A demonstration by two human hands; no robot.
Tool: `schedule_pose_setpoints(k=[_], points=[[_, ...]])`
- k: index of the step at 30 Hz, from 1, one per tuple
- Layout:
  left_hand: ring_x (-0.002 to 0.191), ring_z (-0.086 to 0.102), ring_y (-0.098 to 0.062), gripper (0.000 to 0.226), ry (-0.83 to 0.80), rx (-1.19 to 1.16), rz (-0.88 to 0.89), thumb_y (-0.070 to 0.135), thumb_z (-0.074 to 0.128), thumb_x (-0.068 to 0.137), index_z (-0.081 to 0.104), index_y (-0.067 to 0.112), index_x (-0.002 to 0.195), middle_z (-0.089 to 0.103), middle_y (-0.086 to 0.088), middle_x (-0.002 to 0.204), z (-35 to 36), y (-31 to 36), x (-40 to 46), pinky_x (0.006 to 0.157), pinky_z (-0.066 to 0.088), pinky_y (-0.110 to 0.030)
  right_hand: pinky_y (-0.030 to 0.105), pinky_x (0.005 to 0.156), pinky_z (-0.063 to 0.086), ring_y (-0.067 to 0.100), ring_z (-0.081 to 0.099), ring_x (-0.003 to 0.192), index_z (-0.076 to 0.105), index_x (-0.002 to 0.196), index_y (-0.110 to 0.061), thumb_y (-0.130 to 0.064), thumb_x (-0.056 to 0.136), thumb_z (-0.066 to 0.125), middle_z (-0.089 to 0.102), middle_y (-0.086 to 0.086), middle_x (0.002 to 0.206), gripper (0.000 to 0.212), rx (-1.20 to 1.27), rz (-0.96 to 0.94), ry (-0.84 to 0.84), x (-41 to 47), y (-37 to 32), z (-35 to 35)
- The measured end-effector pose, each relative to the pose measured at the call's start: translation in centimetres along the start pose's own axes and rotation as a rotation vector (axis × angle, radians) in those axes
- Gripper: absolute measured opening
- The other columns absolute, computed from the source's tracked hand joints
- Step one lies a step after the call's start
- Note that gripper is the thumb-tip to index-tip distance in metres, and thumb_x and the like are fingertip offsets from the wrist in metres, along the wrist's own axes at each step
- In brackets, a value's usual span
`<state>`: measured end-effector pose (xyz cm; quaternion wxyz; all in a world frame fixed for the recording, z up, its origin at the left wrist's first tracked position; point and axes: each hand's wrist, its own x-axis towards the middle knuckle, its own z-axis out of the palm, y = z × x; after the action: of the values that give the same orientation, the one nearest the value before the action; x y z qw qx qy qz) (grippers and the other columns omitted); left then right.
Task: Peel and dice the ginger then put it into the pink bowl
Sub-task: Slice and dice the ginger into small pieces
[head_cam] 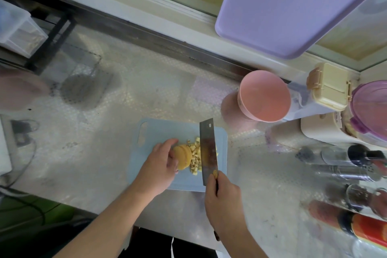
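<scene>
1. Your right hand (223,191) sits nearest the lens, fingers wrapped round the handle of the cleaver (208,150); the blade stands edge-down among the cut pieces, probably so the next chop lands just beside the last.
2. Your left hand (162,164) lies on the blue cutting board (180,181), fingers curled against the uncut ginger (182,158); I judge you are pinning it so it cannot slide under the blade, with fingertips tucked back from the edge.
3. Diced ginger (194,161) is heaped on the board between the uncut piece and the blade, some bits hidden behind the steel.
4. Your pink bowl (265,96) waits on the counter (104,132) beyond the board's far right corner, tilted towards you and showing nothing inside; it seems set there for a short carry once dicing ends.
5. Roughly half the ginger looks diced; none has reached the bowl.
</scene>
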<state>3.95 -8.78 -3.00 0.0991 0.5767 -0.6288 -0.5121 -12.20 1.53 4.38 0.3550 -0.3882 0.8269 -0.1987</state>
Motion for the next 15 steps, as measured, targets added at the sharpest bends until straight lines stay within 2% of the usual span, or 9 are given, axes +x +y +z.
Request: schedule_pose_setpoints(k=[3, 7, 10, 13, 15], points=[[0.093, 0.059, -0.008, 0.058, -0.056, 0.246, 0.099, 0.034, 0.068, 0.099, 0.043, 0.033, 0.152, 0.038, 0.011, 0.122, -1.1, 0.9, 0.4, 0.084, 0.048, -0.018, 0.024, 0.044, 0.026, 0.013, 0.031, 0.046, 0.032, 0.064, -0.020, -0.019, 0.102, 0.046, 0.034, -0.006, 0.051, 0.040, 0.014, 0.027, -0.013, 0.2, 0.1, -0.2], [0.100, 0.061, -0.011, 0.051, -0.157, 0.357, 0.144, 0.041, 0.074, 0.092, 0.053, 0.039, 0.139, 0.028, 0.015, 0.125, -2.2, 2.2, 1.4, 0.089, 0.057, -0.033, 0.024, 0.045, 0.025, 0.013, 0.028, 0.046, 0.032, 0.065, -0.020, -0.020, 0.103, 0.046, 0.034, -0.005, 0.052, 0.040, 0.018, 0.026, -0.028, 0.3, 0.1, -0.4], [0.096, 0.060, -0.009, 0.038, -0.187, 0.390, 0.169, 0.042, 0.080, 0.086, 0.058, 0.036, 0.117, 0.039, 0.017, 0.120, -2.7, 3.0, 1.8, 0.082, 0.057, -0.034, 0.024, 0.043, 0.025, 0.013, 0.029, 0.045, 0.033, 0.065, -0.020, -0.022, 0.103, 0.045, 0.035, -0.005, 0.052, 0.040, 0.013, 0.039, -0.039, 0.2, 0.2, -0.4], [0.087, 0.060, -0.009, 0.030, -0.185, 0.386, 0.186, 0.046, 0.080, 0.082, 0.056, 0.038, 0.098, 0.055, 0.018, 0.100, -2.9, 2.8, 1.7, 0.072, 0.054, -0.029, 0.023, 0.043, 0.026, 0.013, 0.032, 0.045, 0.034, 0.065, -0.021, -0.022, 0.103, 0.046, 0.036, -0.005, 0.052, 0.040, 0.018, 0.037, -0.051, 0.2, 0.1, -0.4], [0.081, 0.061, -0.008, 0.029, -0.187, 0.365, 0.174, 0.050, 0.079, 0.081, 0.056, 0.038, 0.093, 0.061, 0.017, 0.089, -3.0, 2.5, 1.2, 0.067, 0.054, -0.030, 0.023, 0.043, 0.027, 0.012, 0.033, 0.045, 0.034, 0.065, -0.021, -0.022, 0.103, 0.046, 0.036, -0.004, 0.051, 0.040, 0.017, 0.034, -0.055, 0.2, 0.2, -0.4]])
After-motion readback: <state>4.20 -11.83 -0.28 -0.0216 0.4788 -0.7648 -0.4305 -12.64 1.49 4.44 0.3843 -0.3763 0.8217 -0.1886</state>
